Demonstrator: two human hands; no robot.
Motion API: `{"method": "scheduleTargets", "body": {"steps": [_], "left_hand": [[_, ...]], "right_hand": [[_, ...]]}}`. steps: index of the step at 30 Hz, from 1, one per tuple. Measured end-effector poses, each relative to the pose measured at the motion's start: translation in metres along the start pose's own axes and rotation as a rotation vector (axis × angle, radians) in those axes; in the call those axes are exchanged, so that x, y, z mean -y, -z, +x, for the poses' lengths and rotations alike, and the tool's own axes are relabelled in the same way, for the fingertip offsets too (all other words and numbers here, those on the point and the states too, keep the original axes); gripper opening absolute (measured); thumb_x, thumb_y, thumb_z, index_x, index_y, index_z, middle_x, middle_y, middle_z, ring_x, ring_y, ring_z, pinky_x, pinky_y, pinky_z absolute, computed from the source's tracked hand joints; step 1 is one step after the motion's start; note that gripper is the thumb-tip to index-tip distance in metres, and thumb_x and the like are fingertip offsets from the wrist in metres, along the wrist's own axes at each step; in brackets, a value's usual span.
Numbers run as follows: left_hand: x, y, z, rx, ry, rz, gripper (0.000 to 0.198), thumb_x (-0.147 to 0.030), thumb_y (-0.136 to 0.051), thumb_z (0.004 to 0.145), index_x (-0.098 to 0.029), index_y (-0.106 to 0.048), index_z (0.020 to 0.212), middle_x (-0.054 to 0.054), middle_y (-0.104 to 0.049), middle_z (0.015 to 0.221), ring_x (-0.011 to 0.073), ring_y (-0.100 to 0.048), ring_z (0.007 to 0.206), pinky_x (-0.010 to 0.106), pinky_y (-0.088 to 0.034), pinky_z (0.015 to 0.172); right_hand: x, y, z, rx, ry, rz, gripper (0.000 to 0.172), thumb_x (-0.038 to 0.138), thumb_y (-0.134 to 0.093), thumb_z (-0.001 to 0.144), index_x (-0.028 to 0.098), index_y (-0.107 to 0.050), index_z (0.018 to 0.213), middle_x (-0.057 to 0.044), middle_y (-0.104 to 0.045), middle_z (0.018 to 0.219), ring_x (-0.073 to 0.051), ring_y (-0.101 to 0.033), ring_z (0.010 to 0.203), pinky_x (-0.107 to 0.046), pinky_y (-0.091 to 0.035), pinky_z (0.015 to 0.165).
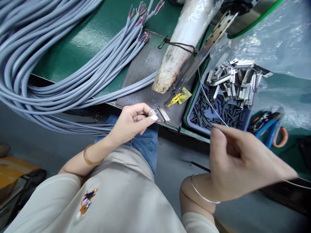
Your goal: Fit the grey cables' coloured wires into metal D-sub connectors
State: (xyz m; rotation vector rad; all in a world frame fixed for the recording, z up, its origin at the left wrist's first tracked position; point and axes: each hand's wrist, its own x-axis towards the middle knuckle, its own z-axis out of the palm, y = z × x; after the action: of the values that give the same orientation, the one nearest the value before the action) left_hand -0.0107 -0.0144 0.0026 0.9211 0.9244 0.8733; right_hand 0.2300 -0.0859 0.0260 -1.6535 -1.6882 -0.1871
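Observation:
My left hand (136, 121) pinches the end of a grey cable at the bench edge, with a white bit at the fingertips. Just past them, short coloured wires (158, 116) meet a metal multi-pin connector (164, 115). My right hand (239, 161), slightly blurred, is closed with thumb and forefinger together on a thin silvery solder wire (211, 104), which also shows behind the wrist. A soldering iron (191, 69) slants down to the dark board (143, 66), its tip close to a yellow clip (175, 99) and above the connector.
Many grey cables (97, 76) with stripped, coloured ends cover the left. A blue tray (201, 129) holds black sleeves (202, 110) and loose connectors (230, 81). Blue-handled pliers (268, 129) lie right of it, beside clear plastic (279, 64). A stained, wrapped tube (182, 45) hangs over the board.

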Motion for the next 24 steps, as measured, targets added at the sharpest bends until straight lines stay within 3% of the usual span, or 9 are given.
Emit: {"method": "scheduleTargets", "body": {"steps": [3, 8, 11, 15, 20, 24], "left_hand": [[-0.001, 0.006, -0.002, 0.073, 0.097, -0.117, 0.025, -0.029, -0.083, 0.075, -0.014, -0.063, 0.075, 0.002, -0.073, 0.074, 0.0022, -0.047, 0.036, 0.018, -0.03, 0.034], [-0.004, 0.014, -0.003, 0.167, 0.242, -0.304, 0.026, -0.025, -0.085, 0.072, -0.013, -0.063, 0.076, 0.004, -0.075, 0.076, 0.0015, -0.045, 0.033, 0.018, -0.026, 0.032], [-0.004, 0.019, -0.004, 0.212, 0.306, -0.384, 0.025, -0.024, -0.085, 0.07, -0.013, -0.062, 0.074, 0.003, -0.075, 0.074, 0.0015, -0.044, 0.032, 0.018, -0.026, 0.031], [-0.003, 0.026, -0.004, 0.212, 0.351, -0.467, 0.022, -0.02, -0.084, 0.071, -0.013, -0.064, 0.075, 0.003, -0.074, 0.077, -0.0005, -0.04, 0.035, 0.016, -0.026, 0.032], [-0.006, 0.029, -0.006, 0.144, 0.388, -0.535, 0.017, -0.014, -0.08, 0.071, -0.012, -0.064, 0.077, 0.002, -0.073, 0.074, -0.0018, -0.038, 0.035, 0.014, -0.024, 0.032], [-0.006, 0.024, -0.011, 0.097, 0.285, -0.451, 0.015, -0.015, -0.075, 0.076, -0.011, -0.06, 0.075, 0.002, -0.073, 0.076, 0.0001, -0.045, 0.035, 0.014, -0.03, 0.033]], "right_hand": [[-0.03, -0.015, 0.018, 0.099, 0.163, -0.165, 0.011, 0.033, -0.088, 0.075, 0.027, -0.08, 0.079, 0.0, -0.07, 0.058, -0.011, -0.056, 0.042, -0.029, -0.029, 0.04], [-0.07, -0.023, 0.038, 0.282, 0.116, -0.183, 0.026, 0.048, -0.087, 0.074, 0.023, -0.08, 0.074, -0.003, -0.073, 0.06, -0.009, -0.049, 0.035, -0.027, -0.03, 0.037], [-0.08, -0.026, 0.048, 0.354, 0.071, -0.129, 0.031, 0.052, -0.089, 0.068, 0.024, -0.077, 0.068, 0.001, -0.065, 0.047, -0.007, -0.047, 0.031, -0.026, -0.027, 0.036], [-0.085, -0.032, 0.059, 0.404, 0.009, -0.119, 0.037, 0.057, -0.083, 0.073, 0.022, -0.076, 0.064, 0.004, -0.059, 0.042, -0.006, -0.049, 0.031, -0.025, -0.026, 0.038], [-0.074, -0.034, 0.05, 0.27, -0.054, -0.254, 0.034, 0.054, -0.082, 0.072, 0.021, -0.079, 0.065, 0.003, -0.062, 0.053, -0.005, -0.043, 0.037, -0.027, -0.029, 0.043], [-0.054, -0.033, 0.035, -0.126, 0.0, -0.296, 0.01, 0.029, -0.077, 0.078, 0.023, -0.082, 0.083, 0.0, -0.063, 0.067, -0.011, -0.05, 0.057, -0.03, -0.036, 0.058]]}}
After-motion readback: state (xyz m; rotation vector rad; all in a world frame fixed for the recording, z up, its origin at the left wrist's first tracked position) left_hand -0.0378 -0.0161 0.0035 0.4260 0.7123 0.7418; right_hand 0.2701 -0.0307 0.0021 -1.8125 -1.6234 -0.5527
